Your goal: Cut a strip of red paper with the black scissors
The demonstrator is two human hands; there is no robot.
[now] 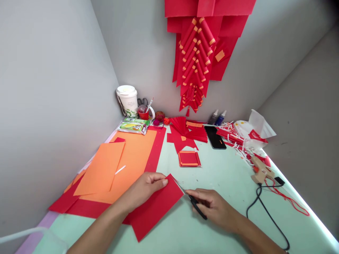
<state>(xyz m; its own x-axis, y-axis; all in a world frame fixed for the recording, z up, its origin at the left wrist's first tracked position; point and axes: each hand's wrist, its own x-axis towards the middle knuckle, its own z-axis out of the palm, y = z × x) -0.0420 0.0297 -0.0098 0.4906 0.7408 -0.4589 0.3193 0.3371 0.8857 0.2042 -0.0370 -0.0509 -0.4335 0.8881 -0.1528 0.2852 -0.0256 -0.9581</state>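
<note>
A red paper sheet (pixel 156 208) is pinched at its top corner between the thumb and fingers of my left hand (pixel 150 187). Black-handled scissors (pixel 196 205) are gripped in my right hand (pixel 212 206), with their blades at the sheet's upper right edge. A thin red strip curls away from that edge near the blades. Under the sheet's left side lie larger red and orange sheets (pixel 135 148). Beyond the hands, a small red square with orange bands (pixel 189 158) rests on the pale green table (pixel 225 176).
A lidded white cup (pixel 127 102) and a green packet (pixel 134 126) stand at the back left. Behind are a black phone (pixel 215 137) and two bottles. A glue gun (pixel 261 170) with its cable lies right. Red paper firecrackers (pixel 196 53) hang on the wall.
</note>
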